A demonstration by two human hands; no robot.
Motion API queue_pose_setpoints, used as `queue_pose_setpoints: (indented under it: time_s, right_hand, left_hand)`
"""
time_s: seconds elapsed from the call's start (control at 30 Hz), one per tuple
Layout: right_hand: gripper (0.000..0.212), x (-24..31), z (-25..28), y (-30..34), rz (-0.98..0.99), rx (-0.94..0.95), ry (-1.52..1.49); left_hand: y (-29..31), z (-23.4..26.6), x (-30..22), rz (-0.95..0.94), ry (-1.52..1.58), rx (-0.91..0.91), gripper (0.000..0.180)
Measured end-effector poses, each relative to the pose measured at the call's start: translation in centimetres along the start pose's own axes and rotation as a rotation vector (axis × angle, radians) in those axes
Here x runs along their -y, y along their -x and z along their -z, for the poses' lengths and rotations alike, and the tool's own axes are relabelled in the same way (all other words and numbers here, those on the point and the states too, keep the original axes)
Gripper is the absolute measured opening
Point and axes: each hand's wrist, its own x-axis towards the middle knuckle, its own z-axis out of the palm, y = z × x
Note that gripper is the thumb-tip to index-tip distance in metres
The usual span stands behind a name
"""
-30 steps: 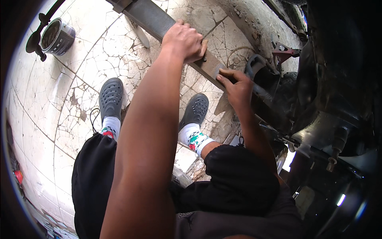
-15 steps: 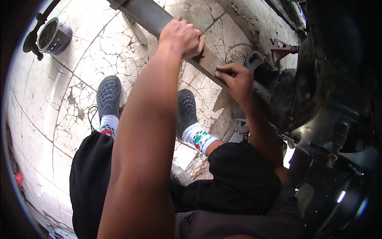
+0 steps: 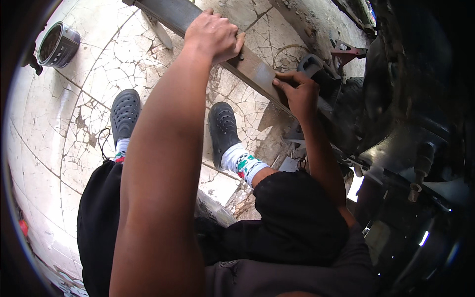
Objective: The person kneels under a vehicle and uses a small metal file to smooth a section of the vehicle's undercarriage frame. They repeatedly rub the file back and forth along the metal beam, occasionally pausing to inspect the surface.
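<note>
A long metal bar (image 3: 170, 14), grey with brownish stretches, runs slantwise from the upper left toward the right. My left hand (image 3: 213, 35) is wrapped over its middle, knuckles up and thumb along the near edge. Farther right, my right hand (image 3: 299, 92) rests at the bar with thumb and fingertips pinched together. Whatever sits in that pinch is too small or hidden to make out. Beside those fingertips the bar's face shows a paler, smoother patch.
A dark paint can (image 3: 60, 45) stands on the cracked tile floor (image 3: 94, 74) at the left. My dark clogs (image 3: 225, 131) are below the bar. On the right are a red metal stand (image 3: 349, 52) and dark, bulky machine parts (image 3: 420, 123).
My right hand has slid slightly along the bar to the right, uncovering more of the pale patch. The left hand keeps its grip; the whole view has shifted a little.
</note>
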Motion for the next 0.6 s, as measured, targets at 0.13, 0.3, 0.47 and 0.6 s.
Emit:
queue_pose_setpoints:
  time_s: [0.13, 0.3, 0.47, 0.6]
  right_hand:
    - [0.02, -0.6, -1.2, 1.5, 0.066, -0.178, 0.011]
    - [0.018, 0.2, -0.2, 0.6, -0.097, -0.035, -0.009]
    - [0.017, -0.6, -0.2, 0.2, -0.034, -0.03, 0.01]
    - [0.019, 0.2, -0.2, 1.3, -0.085, 0.052, -0.054]
  left_hand:
    - [0.1, 0.0, -0.2, 0.003, -0.013, -0.021, 0.058]
    - [0.3, -0.2, 0.0, 0.002, -0.003, -0.036, 0.058]
    - [0.1, -0.4, 0.0, -0.007, 0.012, -0.068, 0.057]
    - [0.3, -0.4, 0.0, 0.0, -0.021, -0.072, 0.056]
